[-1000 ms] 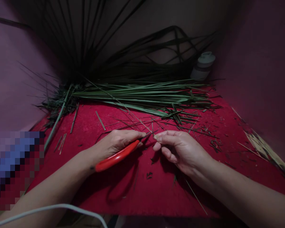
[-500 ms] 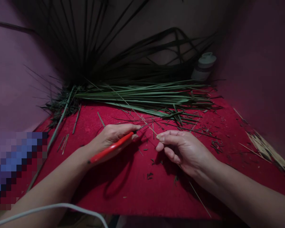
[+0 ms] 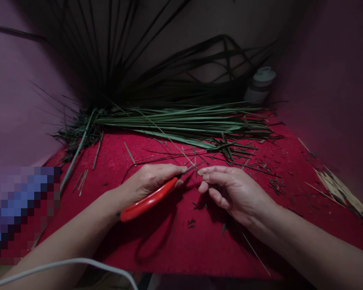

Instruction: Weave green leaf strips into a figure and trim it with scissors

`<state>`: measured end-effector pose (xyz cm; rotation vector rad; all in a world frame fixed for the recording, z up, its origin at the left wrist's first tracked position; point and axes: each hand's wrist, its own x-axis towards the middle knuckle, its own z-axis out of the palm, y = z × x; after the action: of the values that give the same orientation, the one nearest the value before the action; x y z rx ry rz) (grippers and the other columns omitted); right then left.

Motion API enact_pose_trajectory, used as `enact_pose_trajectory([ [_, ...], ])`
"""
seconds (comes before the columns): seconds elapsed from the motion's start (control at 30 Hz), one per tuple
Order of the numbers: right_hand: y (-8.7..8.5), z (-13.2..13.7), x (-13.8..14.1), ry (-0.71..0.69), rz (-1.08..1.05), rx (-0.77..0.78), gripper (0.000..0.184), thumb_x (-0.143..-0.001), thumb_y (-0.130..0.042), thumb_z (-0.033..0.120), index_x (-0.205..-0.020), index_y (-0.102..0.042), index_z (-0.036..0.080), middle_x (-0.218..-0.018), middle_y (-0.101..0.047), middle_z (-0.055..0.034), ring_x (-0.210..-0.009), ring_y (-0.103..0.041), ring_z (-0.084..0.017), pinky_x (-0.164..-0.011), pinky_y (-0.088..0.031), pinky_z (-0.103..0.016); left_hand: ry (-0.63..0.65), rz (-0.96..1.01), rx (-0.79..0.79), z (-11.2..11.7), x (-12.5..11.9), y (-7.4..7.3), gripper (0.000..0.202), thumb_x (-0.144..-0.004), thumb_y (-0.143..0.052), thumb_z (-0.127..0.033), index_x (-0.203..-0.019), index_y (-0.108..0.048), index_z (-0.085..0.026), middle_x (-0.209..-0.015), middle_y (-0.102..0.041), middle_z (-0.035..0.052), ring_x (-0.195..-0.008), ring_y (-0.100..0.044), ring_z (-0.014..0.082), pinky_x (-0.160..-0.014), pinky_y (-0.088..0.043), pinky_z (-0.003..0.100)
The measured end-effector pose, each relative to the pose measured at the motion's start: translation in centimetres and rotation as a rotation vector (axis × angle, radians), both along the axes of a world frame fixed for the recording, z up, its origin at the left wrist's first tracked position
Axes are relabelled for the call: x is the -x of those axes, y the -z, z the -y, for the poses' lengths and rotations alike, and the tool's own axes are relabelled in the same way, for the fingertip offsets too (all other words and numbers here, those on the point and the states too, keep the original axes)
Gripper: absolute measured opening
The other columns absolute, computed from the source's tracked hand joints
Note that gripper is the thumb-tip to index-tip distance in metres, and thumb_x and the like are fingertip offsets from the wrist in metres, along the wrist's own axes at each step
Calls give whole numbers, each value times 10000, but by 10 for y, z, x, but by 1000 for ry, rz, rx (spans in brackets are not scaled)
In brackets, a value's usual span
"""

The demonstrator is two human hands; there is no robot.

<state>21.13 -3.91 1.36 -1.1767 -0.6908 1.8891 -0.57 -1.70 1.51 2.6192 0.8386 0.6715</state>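
My left hand (image 3: 148, 181) grips red-handled cutters (image 3: 149, 198), their dark tip pointing right toward my other hand. My right hand (image 3: 232, 191) pinches a thin pale leaf rib (image 3: 181, 153) between thumb and forefinger; the rib runs up and left over the red cloth (image 3: 175, 237). The cutter tip sits right beside the pinched end of the rib, over the cloth's middle. Whether the blades touch the rib I cannot tell.
A heap of long green palm leaves (image 3: 181, 121) lies across the back of the cloth, with darker fronds rising behind. A white jar (image 3: 259, 85) stands at the back right. Cut scraps litter the cloth. Pale strips (image 3: 341, 193) lie at the right edge; a white cable (image 3: 63, 266) crosses the bottom left.
My left hand with the cutters dipped back down and right, closing on my right hand's fingertips again. My right hand stayed nearly still, holding the rib.
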Motion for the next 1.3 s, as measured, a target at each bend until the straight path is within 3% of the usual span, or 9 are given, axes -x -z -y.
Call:
enact_pose_trajectory([
  [0.1,1,0,1,16,14,20,104,-687,-598,112,-788,-614,132,-527,-635,-20,-336,-402,-36,-308,-213,-145,62,8,17,1,-4,0,346,-871,-551,-195,-1214,-552,-150,-917,-701,59,-786,-657,121,-719,-497,178],
  [0.27,3,0,1,21,6,-32,119,-668,-632,153,-782,-629,122,-542,-647,-26,-329,-406,-30,-302,-206,-139,-40,-41,103,1,-7,-8,246,-888,-515,-211,-1099,-619,-141,-917,-713,68,-803,-671,135,-723,-508,187],
  [0.4,2,0,-2,25,39,-26,139,-668,-628,149,-805,-627,125,-539,-643,-22,-335,-413,-33,-303,-221,-140,-73,-40,14,-7,4,-9,278,-897,-497,-263,-1123,-612,-149,-1010,-715,92,-892,-674,163,-781,-516,223],
  [0.57,0,1,-2,11,49,-21,155,-682,-614,151,-834,-621,121,-545,-644,-25,-325,-408,-30,-297,-212,-132,-226,-62,-29,-13,10,-10,274,-883,-523,-286,-1063,-639,-115,-928,-728,92,-800,-685,168,-689,-507,205],
  [0.7,-1,2,-1,-7,36,-4,179,-704,-588,121,-879,-625,124,-547,-641,-23,-338,-424,-33,-310,-232,-129,-206,-45,102,-5,-2,-12,312,-884,-510,-292,-1116,-618,-114,-947,-718,98,-806,-677,172,-685,-507,216],
  [0.93,-1,5,1,-92,-52,-10,209,-731,-555,116,-935,-601,122,-557,-643,-29,-320,-420,-39,-292,-216,-129,-349,203,533,1,-10,-10,547,-886,-495,-342,-1380,-374,-143,-704,-661,24,-588,-603,142,-509,-498,221],
  [1.03,2,4,1,-171,-123,-11,208,-726,-541,104,-928,-582,123,-579,-655,-40,-308,-424,-43,-286,-233,-128,-276,170,445,0,-8,-13,541,-889,-488,-359,-1383,-378,-166,-703,-667,15,-601,-609,141,-546,-490,219],
  [1.13,5,2,2,-212,-177,4,195,-695,-548,93,-884,-561,134,-603,-666,-46,-330,-473,-66,-293,-296,-139,-272,39,285,1,-7,-15,418,-889,-485,-355,-1256,-520,-158,-767,-688,28,-637,-629,136,-590,-480,207],
  [1.3,8,-1,10,-174,-182,-46,118,-714,-605,157,-818,-551,141,-590,-655,-34,-381,-536,-93,-309,-353,-148,-118,-5,84,-1,-8,-1,365,-896,-490,-275,-1240,-532,-160,-994,-712,49,-813,-675,132,-734,-507,190],
])
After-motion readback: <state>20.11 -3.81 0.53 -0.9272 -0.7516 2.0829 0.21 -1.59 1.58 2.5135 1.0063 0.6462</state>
